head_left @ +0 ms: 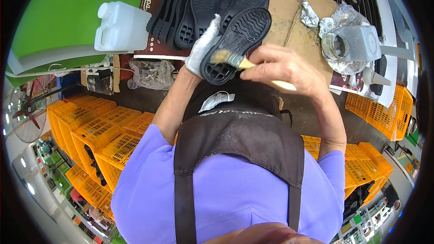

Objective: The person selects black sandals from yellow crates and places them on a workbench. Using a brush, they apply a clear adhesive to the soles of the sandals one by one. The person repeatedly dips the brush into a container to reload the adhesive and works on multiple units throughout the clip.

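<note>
Two hands were kept busy on a single black rubber shoe sole (237, 40). It was held tread-up by the left hand (202, 45), which was wrapped in a white cloth glove and clamped along the sole's left edge, just above the worktop and right in front of the chest. A small brush (235, 58) with pale bristles and a light wooden handle was pinched in the bare right hand (282, 70), fingers curled shut around it, with the bristles laid against the heel end of the tread.

So the coating step looked to be in hand, with only the heel end touched at that point, though how much of the sole was already covered couldn't be told.

A fanned stack of matching soles (194, 9) was lined up on the dark red board (156, 36) behind, next to a white plastic jug (120, 27). A foil-wrapped open container (350, 47) was parked on the cardboard sheet (289, 22) to the right, within reach of the brush hand. Yellow plastic crates (106, 133) were stacked below.

For the next stroke, a steady grip on the sole would probably be needed, the brush drawn toward the toe.
</note>
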Tool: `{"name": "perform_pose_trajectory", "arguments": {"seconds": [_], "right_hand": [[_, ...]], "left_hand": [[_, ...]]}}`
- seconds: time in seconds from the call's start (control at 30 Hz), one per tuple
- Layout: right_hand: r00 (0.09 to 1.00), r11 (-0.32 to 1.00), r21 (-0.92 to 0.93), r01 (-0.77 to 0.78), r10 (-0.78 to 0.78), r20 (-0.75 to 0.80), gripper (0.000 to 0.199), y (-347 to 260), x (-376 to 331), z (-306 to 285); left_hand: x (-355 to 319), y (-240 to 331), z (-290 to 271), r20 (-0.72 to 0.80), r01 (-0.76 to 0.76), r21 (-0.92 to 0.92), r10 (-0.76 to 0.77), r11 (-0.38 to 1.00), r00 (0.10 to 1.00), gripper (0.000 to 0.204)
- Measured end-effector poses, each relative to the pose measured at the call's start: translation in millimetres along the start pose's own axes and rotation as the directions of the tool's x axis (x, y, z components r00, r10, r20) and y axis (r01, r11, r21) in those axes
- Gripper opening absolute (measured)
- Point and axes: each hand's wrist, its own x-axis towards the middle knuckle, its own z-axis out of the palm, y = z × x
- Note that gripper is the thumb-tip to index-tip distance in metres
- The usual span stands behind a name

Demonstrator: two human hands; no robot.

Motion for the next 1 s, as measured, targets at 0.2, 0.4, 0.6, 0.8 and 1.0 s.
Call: {"name": "perform_pose_trajectory", "arguments": {"seconds": [0.2,0.4,0.6,0.8,1.0], "right_hand": [[0.964,0.954,-0.227,-0.194,0.142,-0.227,0.023,25.6,-8.3,-12.4],[0.843,0.868,-0.245,-0.432,0.293,-0.451,0.015,30.9,-8.5,-5.0],[0.574,0.799,0.305,-0.519,0.590,-0.568,0.024,24.7,3.6,4.3],[0.571,0.663,0.540,-0.518,0.738,-0.359,0.030,5.2,10.6,-2.8],[0.612,0.639,0.571,-0.514,0.741,-0.278,0.026,-18.3,9.6,3.7]], "left_hand": [[-2.4,-2.6,-4.9,0.022,0.108,-0.118,-0.107,0.987,0.994,0.077],[0.8,-11.1,-11.8,-0.049,-0.027,0.159,0.035,0.987,0.998,0.066],[-4.2,-17.9,-13.9,-0.005,-0.132,0.661,0.181,0.739,0.984,0.047],[-7.5,-13.7,5.4,0.112,-0.271,0.825,0.327,0.496,0.938,0.049],[-1.5,-7.0,-4.4,0.107,-0.320,0.803,0.406,0.503,0.907,0.049]]}}
